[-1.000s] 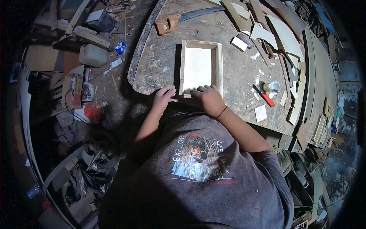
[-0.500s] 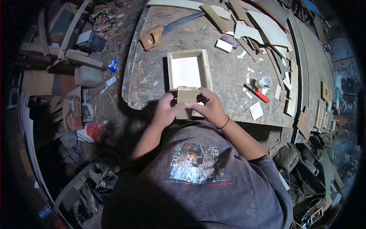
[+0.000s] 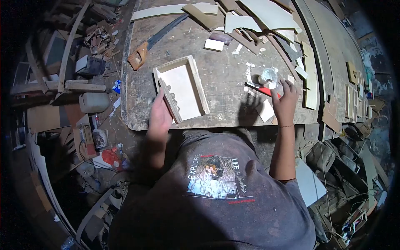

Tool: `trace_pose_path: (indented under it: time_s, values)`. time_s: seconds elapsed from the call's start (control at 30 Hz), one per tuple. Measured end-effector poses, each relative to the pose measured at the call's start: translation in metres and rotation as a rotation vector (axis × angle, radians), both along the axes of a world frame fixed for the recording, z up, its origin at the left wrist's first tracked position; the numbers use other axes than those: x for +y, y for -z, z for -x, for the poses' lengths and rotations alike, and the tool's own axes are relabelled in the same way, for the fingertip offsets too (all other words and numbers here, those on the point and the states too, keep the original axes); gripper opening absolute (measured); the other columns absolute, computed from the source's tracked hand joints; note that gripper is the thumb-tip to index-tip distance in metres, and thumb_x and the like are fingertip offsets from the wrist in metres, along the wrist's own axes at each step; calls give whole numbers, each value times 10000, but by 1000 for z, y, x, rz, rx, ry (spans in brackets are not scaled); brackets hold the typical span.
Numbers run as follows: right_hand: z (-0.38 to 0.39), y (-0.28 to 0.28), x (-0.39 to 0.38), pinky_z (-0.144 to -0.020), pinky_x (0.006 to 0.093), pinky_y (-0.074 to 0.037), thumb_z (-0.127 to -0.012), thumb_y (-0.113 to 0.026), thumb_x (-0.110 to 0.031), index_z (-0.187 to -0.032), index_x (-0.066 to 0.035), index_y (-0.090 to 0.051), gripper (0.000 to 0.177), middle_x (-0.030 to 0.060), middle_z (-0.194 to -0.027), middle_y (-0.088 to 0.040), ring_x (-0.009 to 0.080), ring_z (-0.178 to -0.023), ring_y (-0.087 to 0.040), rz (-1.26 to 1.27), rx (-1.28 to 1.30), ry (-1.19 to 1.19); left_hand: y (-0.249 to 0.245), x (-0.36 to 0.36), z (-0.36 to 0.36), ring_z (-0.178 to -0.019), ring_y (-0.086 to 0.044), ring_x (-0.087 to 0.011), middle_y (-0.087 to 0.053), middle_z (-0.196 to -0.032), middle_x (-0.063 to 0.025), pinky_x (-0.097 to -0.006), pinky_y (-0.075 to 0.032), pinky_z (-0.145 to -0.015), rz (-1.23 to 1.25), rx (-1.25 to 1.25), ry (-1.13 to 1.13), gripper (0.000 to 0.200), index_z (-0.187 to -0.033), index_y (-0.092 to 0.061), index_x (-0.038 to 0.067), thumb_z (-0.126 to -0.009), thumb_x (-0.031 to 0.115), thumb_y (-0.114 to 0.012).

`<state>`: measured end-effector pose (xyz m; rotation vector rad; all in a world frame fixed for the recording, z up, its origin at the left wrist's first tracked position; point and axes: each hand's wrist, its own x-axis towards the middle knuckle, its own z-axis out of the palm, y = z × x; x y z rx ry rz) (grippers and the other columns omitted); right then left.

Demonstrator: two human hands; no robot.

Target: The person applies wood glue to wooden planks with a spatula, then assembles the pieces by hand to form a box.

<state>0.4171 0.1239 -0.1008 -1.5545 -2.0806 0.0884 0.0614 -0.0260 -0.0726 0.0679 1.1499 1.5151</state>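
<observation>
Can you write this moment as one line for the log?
left hand: grips wooden box wall | right hand: open, at red-handled tool by jar | wooden box: on workbench | saw: beyond it

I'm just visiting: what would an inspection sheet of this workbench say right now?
Surface: scarred wooden bench.
Job's things: open wooden box; wooden strip along its left wall.
Clutter: handsaw, red-handled tool, clear jar, offcuts.
Fingers: left hand grips the strip; right hand open, spread over the tool.
Cables: what look like thin wires on floor at right.
Surroundings: jerrycan and wood scraps on the floor.
</observation>
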Motion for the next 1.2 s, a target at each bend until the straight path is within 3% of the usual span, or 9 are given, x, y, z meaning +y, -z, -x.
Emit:
trace_pose_path:
  time_s: [0.1, 0.2, 0.27, 0.43, 0.53, 0.67, 0.77, 0.97, 1.2]
  values:
    - [-31, 11, 8, -996, 459, -375, -746, -728, -189, -1199, -78, -589, 487, 184, -1202, -541, 373, -1132, -473, 83, -22, 10, 25, 7, -26, -701, -493, -109, -513, -879, -10, -279, -429, -604, -19, 28, 81, 470, -1277, -468, 37, -930, 336, -577]
    - [-51, 18, 21, -994, 455, -379, -738, -729, -218, -1231, -123, -582, 522, 185, -1212, -531, 375, -1136, -474, 150, -12, -37, 23, 28, -75, -896, -591, -161, -593, -1000, -53, -322, -492, -794, 2, 348, 182, 446, -1231, -496, 17, -873, 228, -658]
    - [-55, 19, 29, -976, 442, -399, -739, -729, -221, -1224, -131, -592, 512, 187, -1204, -528, 369, -1124, -478, 212, 9, -115, 99, 37, -85, -1023, -587, -252, -603, -1130, -123, -331, -464, -879, 116, 804, 153, 599, -1232, -475, -30, -793, 281, -737]
    - [-45, 26, 55, -825, 439, -437, -763, -733, -302, -1163, -131, -647, 444, 140, -1016, -589, 338, -932, -532, 208, -9, -381, 117, 76, -149, -1017, -589, -243, -623, -1103, -143, -336, -457, -878, 124, 908, 249, 587, -1201, -511, -19, -775, 304, -752]
    - [-39, 30, 66, -816, 442, -423, -757, -717, -257, -1053, -124, -679, 326, 99, -977, -612, 316, -941, -540, 221, -86, -471, 70, 94, -184, -1001, -594, -232, -628, -1084, -140, -332, -457, -878, 241, 909, 233, 570, -1190, -520, -22, -775, 294, -750]
    - [-39, 26, 77, -819, 444, -421, -773, -658, -179, -930, -113, -689, 173, 82, -921, -635, 303, -929, -561, 228, -132, -522, 68, 113, -199, -1002, -593, -212, -626, -1088, -133, -332, -461, -873, 171, 876, 223, 567, -1205, -507, -29, -775, 253, -748]
    - [-41, 31, 84, -821, 444, -429, -777, -620, -146, -878, -103, -684, 126, 90, -893, -645, 300, -921, -575, 252, -130, -480, 66, 123, -203, -1189, -525, -304, -546, -1272, -225, -360, -390, -1006, 271, 860, 340, 810, -1354, -399, -50, -764, 391, -738]
    - [-51, 43, 102, -818, 453, -444, -795, -562, -132, -864, -93, -673, 136, 98, -892, -648, 293, -914, -587, 192, -257, -469, 96, 141, -215, -1008, -603, -237, -628, -1105, -157, -333, -465, -879, 151, 804, 216, 591, -1201, -509, -34, -755, 259, -763]
    - [-53, 42, 118, -806, 441, -443, -800, -586, -164, -847, -90, -668, 120, 99, -893, -648, 286, -929, -595, 219, -293, -495, 111, 155, -220, -969, -625, -248, -642, -1056, -165, -351, -483, -853, 126, 898, 235, 564, -1164, -516, -24, -739, 237, -778]
